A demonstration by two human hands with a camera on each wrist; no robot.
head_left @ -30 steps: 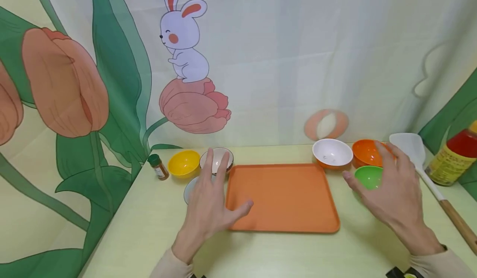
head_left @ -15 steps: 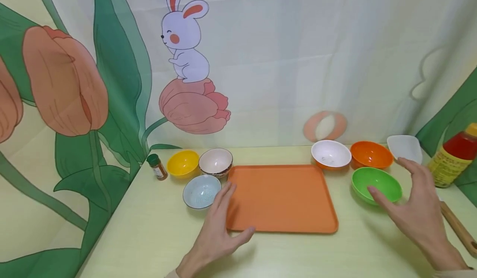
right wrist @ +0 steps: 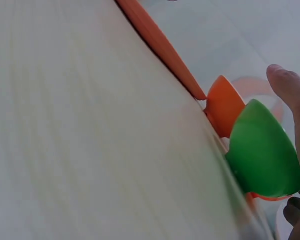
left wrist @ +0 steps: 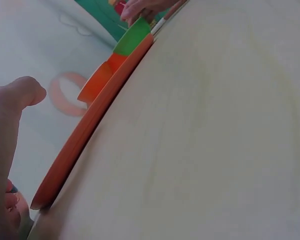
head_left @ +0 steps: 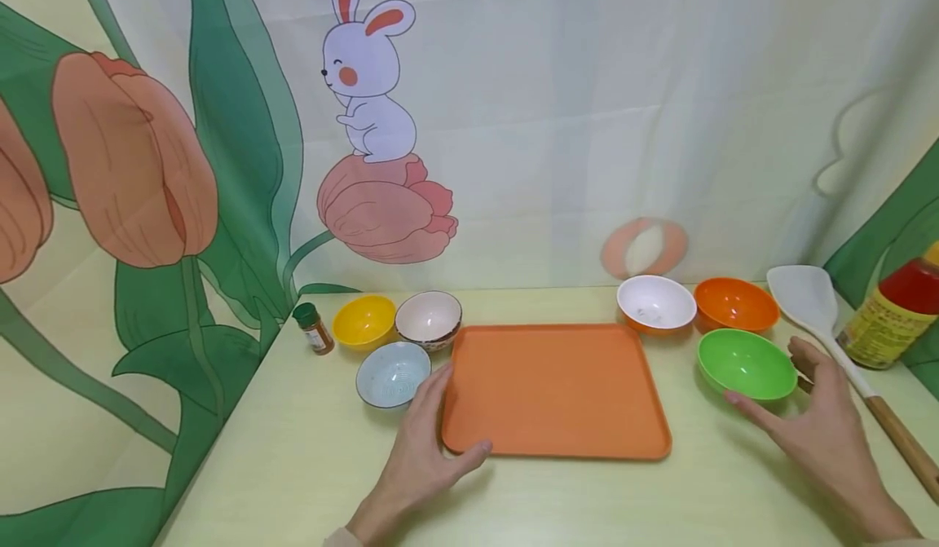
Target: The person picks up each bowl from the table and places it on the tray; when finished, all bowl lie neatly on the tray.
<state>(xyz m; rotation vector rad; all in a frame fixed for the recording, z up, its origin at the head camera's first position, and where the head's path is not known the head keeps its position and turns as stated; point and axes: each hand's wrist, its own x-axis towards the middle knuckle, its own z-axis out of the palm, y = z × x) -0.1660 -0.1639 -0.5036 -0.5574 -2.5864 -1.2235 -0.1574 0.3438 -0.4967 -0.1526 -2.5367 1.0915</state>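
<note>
My left hand point(head_left: 429, 457) is beside the near left corner of the orange tray point(head_left: 557, 392), thumb spread from the fingers. Its fingertips overlap the right side of the light blue bowl point(head_left: 393, 374) in the head view. On the right, my right hand point(head_left: 825, 433) reaches around the green bowl point(head_left: 744, 363), with fingers by its right side and thumb near its front. The right wrist view has the thumb point(right wrist: 287, 85) apart from the green bowl point(right wrist: 262, 155), and the fingers low beside it, partly hidden.
Behind the light blue bowl stand a yellow bowl point(head_left: 363, 323), a cream bowl point(head_left: 429, 319) and a green-capped spice jar point(head_left: 314, 331). At back right are a white bowl point(head_left: 655, 302), an orange bowl point(head_left: 736, 304), a white spatula point(head_left: 810, 298) and a red sauce bottle point(head_left: 891, 315).
Both hands have come down from above the table. The left hand has drawn back from over the bowls; the right has moved right, then in around the green bowl.
</note>
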